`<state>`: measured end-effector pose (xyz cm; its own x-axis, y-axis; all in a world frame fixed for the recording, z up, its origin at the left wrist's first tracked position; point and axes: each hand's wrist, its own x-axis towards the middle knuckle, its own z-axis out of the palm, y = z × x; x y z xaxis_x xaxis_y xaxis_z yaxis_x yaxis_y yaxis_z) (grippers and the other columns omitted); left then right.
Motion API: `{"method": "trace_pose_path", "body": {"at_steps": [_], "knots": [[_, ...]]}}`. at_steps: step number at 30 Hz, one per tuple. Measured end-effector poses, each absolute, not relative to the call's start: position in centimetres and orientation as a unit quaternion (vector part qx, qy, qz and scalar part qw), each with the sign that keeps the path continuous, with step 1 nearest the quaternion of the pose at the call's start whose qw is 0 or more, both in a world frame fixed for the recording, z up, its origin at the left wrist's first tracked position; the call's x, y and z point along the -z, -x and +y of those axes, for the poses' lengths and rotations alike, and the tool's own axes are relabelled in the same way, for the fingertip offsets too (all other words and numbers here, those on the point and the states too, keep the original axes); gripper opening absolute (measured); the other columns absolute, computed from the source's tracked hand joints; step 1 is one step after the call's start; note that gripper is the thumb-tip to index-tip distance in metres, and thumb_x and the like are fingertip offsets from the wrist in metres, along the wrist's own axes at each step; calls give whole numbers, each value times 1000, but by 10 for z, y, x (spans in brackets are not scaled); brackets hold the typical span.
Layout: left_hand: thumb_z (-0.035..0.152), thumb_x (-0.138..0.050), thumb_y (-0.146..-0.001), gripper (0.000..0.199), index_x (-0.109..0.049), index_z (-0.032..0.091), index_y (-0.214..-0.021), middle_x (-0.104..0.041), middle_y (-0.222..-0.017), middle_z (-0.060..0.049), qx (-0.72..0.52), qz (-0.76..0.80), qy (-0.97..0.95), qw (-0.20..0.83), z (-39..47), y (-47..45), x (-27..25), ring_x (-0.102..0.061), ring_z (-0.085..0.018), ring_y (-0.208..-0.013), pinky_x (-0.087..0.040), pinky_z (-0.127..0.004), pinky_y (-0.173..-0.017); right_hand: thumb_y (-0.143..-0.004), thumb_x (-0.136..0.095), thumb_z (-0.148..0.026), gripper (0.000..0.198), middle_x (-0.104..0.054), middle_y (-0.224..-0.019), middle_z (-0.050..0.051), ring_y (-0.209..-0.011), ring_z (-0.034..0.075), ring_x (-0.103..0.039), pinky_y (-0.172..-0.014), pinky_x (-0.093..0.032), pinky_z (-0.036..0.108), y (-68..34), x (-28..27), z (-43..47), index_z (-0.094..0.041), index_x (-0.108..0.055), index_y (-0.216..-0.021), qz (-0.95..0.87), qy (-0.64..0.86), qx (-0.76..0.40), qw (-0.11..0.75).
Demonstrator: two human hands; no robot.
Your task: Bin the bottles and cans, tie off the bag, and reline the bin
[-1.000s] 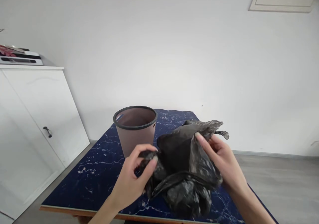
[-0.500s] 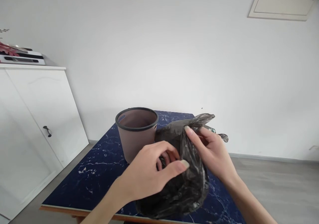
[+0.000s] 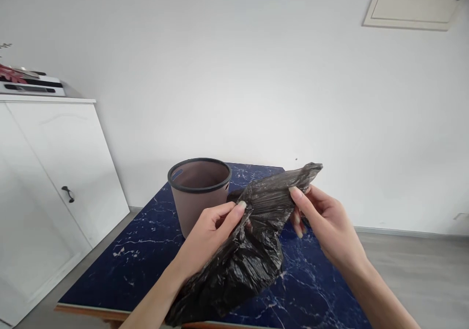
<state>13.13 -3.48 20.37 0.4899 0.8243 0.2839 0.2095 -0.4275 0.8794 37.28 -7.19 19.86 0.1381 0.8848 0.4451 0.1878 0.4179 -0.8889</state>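
Where the cabinet [image 3: 51,173] stands: left side of the frame, white, doors closed, a dark handle [image 3: 68,194] on the front.
Cabinet top: a black-and-white box [image 3: 32,87] near the upper left edge, with something red [image 3: 12,75] by it, cut off by the frame.
Worktop [image 3: 142,251]: lower middle of the frame, dark blue with pale veining, its wooden front edge at the bottom.
Bin [image 3: 196,207]: upright on the worktop, just left of centre, dull mauve with a black rim; slots show below the rim, and the open mouth faces up.
Left hand [image 3: 210,229]: below centre, in front of the bin's lower right, pinching the bag's edge between thumb and fingers.
Bag [image 3: 249,258]: black, thin and crumpled, spread between both hands right of centre; its lower part trails to the bottom of the frame, over the front edge.
Right hand [image 3: 330,224]: lower right of centre, grasping the bag's upper end, thumb on the near side, fingers behind; a tip of plastic sticks out above it.
Wall [image 3: 205,75]: plain white across the upper frame.
Panel [image 3: 412,2]: pale, framed, upper right corner.
Floor [image 3: 410,265]: grey, lower right.
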Motion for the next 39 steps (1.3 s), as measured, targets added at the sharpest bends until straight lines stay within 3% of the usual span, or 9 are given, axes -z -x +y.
{"method": "trace_pose_path", "body": {"at_steps": [7, 14, 17, 20, 22, 24, 29, 34, 39], "knots": [[62, -46, -109, 55, -76, 21, -89, -69, -84, -5, -376, 329, -742, 446, -37, -132, -201, -62, -21, -78, -48, -31, -77, -102, -65, -66, 53, -58, -52, -3, -49, 14, -54, -54, -46, 27, -377, -196, -71, -25, -51, -72, -579, 472, -281, 603], [57, -57, -106, 51, -57, 20, -71, -50, -69, 1, -400, 351, -753, 387, -44, -134, -197, -44, -14, -65, -36, -27, -61, -104, -57, -69, 58, -60, -53, 0, -50, 17, -58, -53, -43, 30, -358, -202, -111, -26, -49, -66, -604, 590, -137, 518], [50, -67, -101, 45, -56, 20, -69, -52, -67, 2, -412, 338, -765, 360, -54, -142, -198, -47, -13, -64, -38, -25, -60, -102, -58, -69, 55, -63, -55, 2, -49, 19, -60, -46, -42, 30, -353, -202, -124, -26, -58, -67, -655, 574, -119, 476], [47, -79, -93, 44, -56, 20, -67, -56, -63, 3, -410, 323, -771, 364, -63, -150, -199, -50, -13, -60, -40, -25, -58, -101, -61, -66, 43, -76, -74, 5, -61, 23, -70, -49, -51, 30, -356, -201, -121, -26, -74, -103, -674, 550, -147, 471], [46, -84, -89, 43, -57, 21, -66, -60, -62, 3, -410, 318, -769, 374, -66, -152, -198, -53, -13, -59, -42, -25, -57, -99, -63, -66, 54, -82, -104, 11, -82, 28, -78, -60, -60, 33, -361, -197, -116, -25, -68, -134, -654, 562, -148, 484], [46, -85, -87, 43, -58, 21, -66, -62, -63, 2, -420, 321, -760, 377, -66, -153, -195, -55, -13, -58, -45, -25, -57, -98, -65, -67, 65, -80, -122, 15, -97, 31, -80, -66, -64, 35, -368, -193, -114, -25, -60, -148, -631, 590, -114, 491], [45, -87, -86, 40, -62, 21, -66, -62, -61, 1, -451, 319, -758, 348, -69, -157, -185, -56, -13, -54, -45, -24, -53, -102, -63, -60, 33, -81, -96, 8, -72, 25, -78, -47, -54, 27, -372, -189, -137, -29, -73, -107, -668, 603, -52, 433], [32, -85, -87, 32, -59, 22, -70, -62, -65, 3, -437, 270, -796, 320, -76, -163, -177, -58, -12, -58, -46, -23, -58, -103, -61, -59, 43, -65, -66, 1, -52, 17, -59, -44, -43, 26, -355, -194, -140, -27, -57, -75, -721, 555, -105, 401], [35, -80, -90, 33, -49, 27, -100, -51, -68, 8, -407, 274, -775, 399, -72, -154, -176, -54, -13, -56, -45, -25, -56, -105, -58, -60, 49, -57, -65, 0, -59, 17, -54, -50, -40, 27, -353, -200, -131, -26, -48, -71, -668, 585, -145, 436]]}}
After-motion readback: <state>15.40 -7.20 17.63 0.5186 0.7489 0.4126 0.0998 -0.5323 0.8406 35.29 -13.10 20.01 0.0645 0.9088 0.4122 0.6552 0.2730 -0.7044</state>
